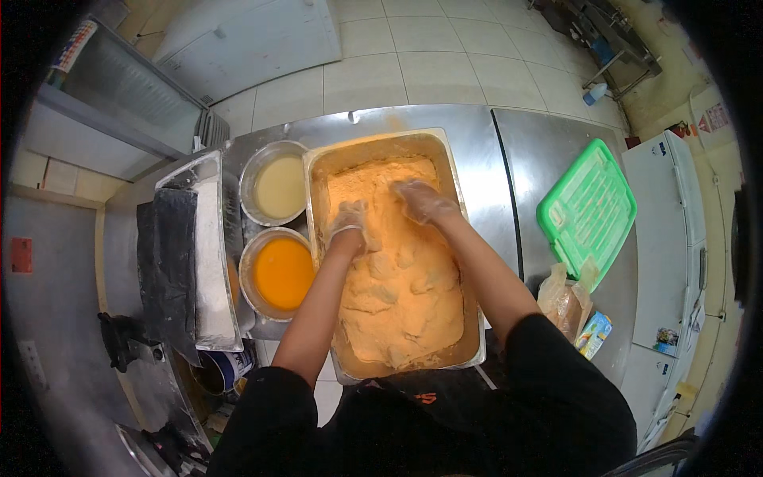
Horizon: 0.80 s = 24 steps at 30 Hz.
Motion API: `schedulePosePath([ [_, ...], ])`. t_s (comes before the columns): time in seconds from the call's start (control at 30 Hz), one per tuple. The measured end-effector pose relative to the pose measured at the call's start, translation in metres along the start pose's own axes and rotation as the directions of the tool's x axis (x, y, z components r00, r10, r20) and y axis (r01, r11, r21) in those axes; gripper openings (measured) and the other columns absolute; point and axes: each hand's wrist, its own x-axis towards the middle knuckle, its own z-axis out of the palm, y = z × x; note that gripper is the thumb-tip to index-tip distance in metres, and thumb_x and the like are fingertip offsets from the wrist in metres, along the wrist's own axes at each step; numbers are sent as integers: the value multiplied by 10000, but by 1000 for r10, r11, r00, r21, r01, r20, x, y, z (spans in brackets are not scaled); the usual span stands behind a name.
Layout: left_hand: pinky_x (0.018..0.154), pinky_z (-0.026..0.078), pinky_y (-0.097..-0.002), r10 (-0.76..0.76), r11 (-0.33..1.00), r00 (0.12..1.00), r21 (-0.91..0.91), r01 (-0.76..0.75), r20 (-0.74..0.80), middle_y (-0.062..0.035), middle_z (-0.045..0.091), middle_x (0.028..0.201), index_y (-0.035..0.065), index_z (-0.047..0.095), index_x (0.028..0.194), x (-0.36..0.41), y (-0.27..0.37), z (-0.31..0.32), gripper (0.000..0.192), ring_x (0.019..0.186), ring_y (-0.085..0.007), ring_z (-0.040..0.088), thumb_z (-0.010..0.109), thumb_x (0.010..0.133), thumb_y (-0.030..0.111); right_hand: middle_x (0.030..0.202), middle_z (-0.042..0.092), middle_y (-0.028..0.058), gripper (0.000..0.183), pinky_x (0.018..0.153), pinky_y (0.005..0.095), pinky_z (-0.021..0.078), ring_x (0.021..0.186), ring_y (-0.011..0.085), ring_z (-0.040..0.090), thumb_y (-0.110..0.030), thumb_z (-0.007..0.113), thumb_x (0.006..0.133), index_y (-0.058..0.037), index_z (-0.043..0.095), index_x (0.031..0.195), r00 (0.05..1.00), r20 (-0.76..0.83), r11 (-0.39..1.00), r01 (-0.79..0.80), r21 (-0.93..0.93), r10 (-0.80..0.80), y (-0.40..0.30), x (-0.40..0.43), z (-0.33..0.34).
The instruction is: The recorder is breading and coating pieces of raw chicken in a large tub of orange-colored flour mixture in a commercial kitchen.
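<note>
A deep rectangular metal pan (475,352) stands before me on the steel table, holding a thick layer of orange breading powder (417,280) with lumpy coated pieces (381,292) in it. My left hand (351,225), in a clear plastic glove, is down in the powder near the pan's left side; whether its fingers grip a piece cannot be told. Farther right and slightly higher, my right hand (422,200), gloved too, touches the powder with bent fingers; what lies under it is hidden.
Left of the pan are a bowl of pale yellow liquid (279,186), a bowl of orange liquid (283,274) and a long tub of white powder (211,262). At right lie a green plastic lid (589,208), a plastic bag (563,304) and a small carton (594,335) on the steel table (483,155).
</note>
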Motion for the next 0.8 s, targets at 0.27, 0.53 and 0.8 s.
schedulePosePath([
  [0.27, 991, 427, -392, -65, 998, 887, 43, 51, 457, -235, 377, 1419, 71, 388, 1382, 81, -44, 77, 630, 1216, -349, 493, 621, 804, 163, 1455, 344, 210, 684, 1043, 398, 406, 1302, 346, 418, -40, 559, 794, -242, 375, 1421, 704, 710, 932, 267, -245, -15, 8, 76, 38],
  [0.53, 966, 451, -442, -141, 969, 986, 216, 119, 88, -177, 266, 1491, 137, 404, 1375, 31, 44, 45, 733, 1251, -429, 436, 742, 724, 153, 1445, 328, 219, 617, 1030, 428, 393, 1258, 381, 447, -255, 624, 813, -171, 403, 1383, 968, -154, 910, -123, 397, 198, 75, 9, 163],
  [0.8, 869, 500, -454, 57, 998, 801, -57, -29, 596, -206, 565, 1240, 63, 464, 1273, 19, -29, 18, 533, 1120, -375, 574, 591, 758, 16, 1191, 546, 254, 573, 889, 404, 484, 1065, 350, 583, -170, 604, 778, -56, 426, 1310, 798, 562, 945, 31, 324, -219, -6, -6, 54],
])
